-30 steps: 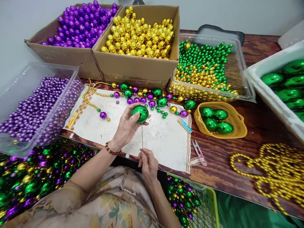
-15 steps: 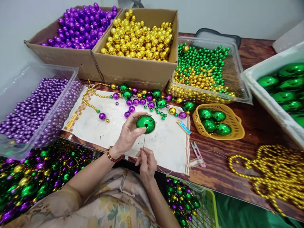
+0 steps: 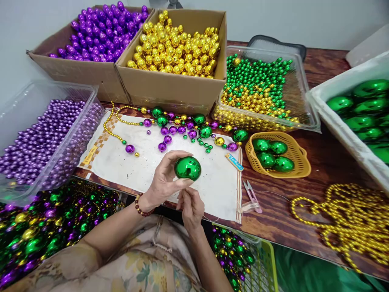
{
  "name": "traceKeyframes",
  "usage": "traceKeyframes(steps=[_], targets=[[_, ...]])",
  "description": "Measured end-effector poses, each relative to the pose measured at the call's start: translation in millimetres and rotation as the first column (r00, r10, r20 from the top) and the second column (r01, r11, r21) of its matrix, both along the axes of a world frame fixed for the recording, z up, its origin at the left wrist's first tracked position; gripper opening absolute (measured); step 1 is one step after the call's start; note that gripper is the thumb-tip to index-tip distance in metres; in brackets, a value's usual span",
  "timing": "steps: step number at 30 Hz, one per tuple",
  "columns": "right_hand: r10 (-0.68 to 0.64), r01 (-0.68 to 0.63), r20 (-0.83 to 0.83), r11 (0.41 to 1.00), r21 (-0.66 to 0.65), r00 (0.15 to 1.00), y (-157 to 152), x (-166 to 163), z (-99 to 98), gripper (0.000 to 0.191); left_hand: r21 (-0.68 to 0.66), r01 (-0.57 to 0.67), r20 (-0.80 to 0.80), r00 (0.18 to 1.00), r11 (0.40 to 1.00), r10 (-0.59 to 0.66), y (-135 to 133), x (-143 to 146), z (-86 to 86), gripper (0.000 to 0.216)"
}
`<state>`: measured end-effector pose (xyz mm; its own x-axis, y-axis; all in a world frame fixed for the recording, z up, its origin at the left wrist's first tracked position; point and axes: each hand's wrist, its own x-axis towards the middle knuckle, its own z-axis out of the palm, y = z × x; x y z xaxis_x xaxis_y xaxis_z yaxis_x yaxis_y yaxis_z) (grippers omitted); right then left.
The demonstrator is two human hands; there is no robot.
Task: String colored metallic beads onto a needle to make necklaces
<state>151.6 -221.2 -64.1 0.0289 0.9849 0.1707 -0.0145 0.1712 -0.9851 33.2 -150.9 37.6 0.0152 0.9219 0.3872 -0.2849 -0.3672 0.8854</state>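
My left hand (image 3: 162,178) grips a large shiny green bead (image 3: 187,168) between thumb and fingers, above a white cloth (image 3: 130,166). Just under the bead, my right hand (image 3: 191,205) is closed in a pinch on a thin needle, which the fingers and the left thumb now mostly hide. A fine thread (image 3: 211,220) trails off to the right of this hand. Behind the bead lies a row of strung green, gold and purple beads (image 3: 205,132), with loose purple beads (image 3: 173,129) and small green beads (image 3: 207,146) beside it.
Cardboard boxes of purple beads (image 3: 100,30) and gold beads (image 3: 174,48) stand behind. Clear tubs (image 3: 91,93) flank the cloth. To the right are a yellow basket (image 3: 299,162) with green beads, pink thread snips (image 3: 253,196), gold bead strands (image 3: 349,219) and a white foam box (image 3: 322,101).
My right hand has come up close to the bead, so the length of needle seen between them before is now hidden. The bead has dropped slightly toward the right hand.
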Motion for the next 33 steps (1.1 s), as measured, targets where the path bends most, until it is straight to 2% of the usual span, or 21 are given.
traceKeyframes(steps=[3,5,8,11,12,14,16,17,19,22,24,26,30,31,33], targets=[[-0.01,0.01,0.033,1.0,-0.004,0.999,-0.4,8.0,-4.2,0.016,-0.062,-0.02,0.001,1.0,0.998,0.02,-4.2,2.9,-4.1,0.047],[-0.022,0.02,0.086,0.999,0.033,0.996,-0.5,16.6,-4.5,0.018,-0.152,-0.048,0.003,0.999,0.987,0.049,-4.5,3.2,-9.3,0.044],[0.002,-0.02,0.218,0.997,0.078,0.976,-0.5,33.9,-1.1,0.019,-0.288,-0.165,0.019,0.984,0.943,0.177,5.4,-2.9,-17.5,0.04],[0.019,-0.038,0.343,0.998,0.05,0.939,-1.9,55.0,2.3,0.016,-0.306,-0.308,-0.01,0.947,0.901,0.32,27.6,-12.7,-21.8,0.039],[-0.008,-0.001,0.349,1.0,0.025,0.937,-3.1,61.9,2.6,0.016,-0.28,-0.331,-0.038,0.942,0.901,0.334,36.4,-14.1,-22.1,0.039],[-0.139,0.155,0.275,0.987,-0.038,0.951,-5.8,73.8,2.1,0.016,-0.203,-0.314,-0.124,0.948,0.927,0.294,54.1,-9.8,-21.6,0.039],[-0.344,0.357,0.113,0.926,-0.122,0.932,-7.4,81.5,0.7,0.017,-0.103,-0.227,-0.265,0.945,0.968,0.193,71.1,6.4,-20.2,0.042],[-0.449,0.446,0.022,0.88,-0.161,0.893,-7.3,83.7,0.0,0.018,-0.038,-0.173,-0.354,0.923,0.984,0.148,79.6,19.1,-19.2,0.045],[-0.588,0.556,-0.119,0.801,-0.22,0.8,-6.3,85.5,-1.3,0.02,0.123,-0.044,-0.536,0.838,0.991,0.103,97.2,52.2,-16.7,0.047],[-0.637,0.589,-0.198,0.768,-0.252,0.745,-6.2,85.1,-2.8,0.021,0.315,0.211,-0.72,0.689,0.925,0.087,125.5,113.7,-11.7,0.045],[-0.629,0.578,-0.212,0.774,-0.258,0.748,-8.6,84.8,-4.6,0.021,0.334,0.375,-0.807,0.588,0.865,0.057,143.2,155.2,-7.9,0.045],[-0.614,0.562,-0.226,0.786,-0.257,0.756,-12.1,85.3,-7.4,0.021,0.312,0.47,-0.89,0.45,0.825,0.08,157.1,191.8,-3.8,0.046],[-0.574,0.521,-0.238,0.815,-0.252,0.783,-18.6,87.4,-15.3,0.02,0.272,0.502,-0.958,0.057,0.821,0.282,171.4,241.9,5.0,0.043],[-0.568,0.515,-0.24,0.82,-0.25,0.787,-19.8,87.7,-17.0,0.02,0.271,0.514,-0.947,-0.011,0.814,0.323,172.9,250.2,7.0,0.041],[-0.565,0.514,-0.244,0.822,-0.245,0.788,-21.6,87.9,-19.1,0.02,0.279,0.582,-0.923,-0.057,0.764,0.38,174.1,264.4,9.8,0.036]])
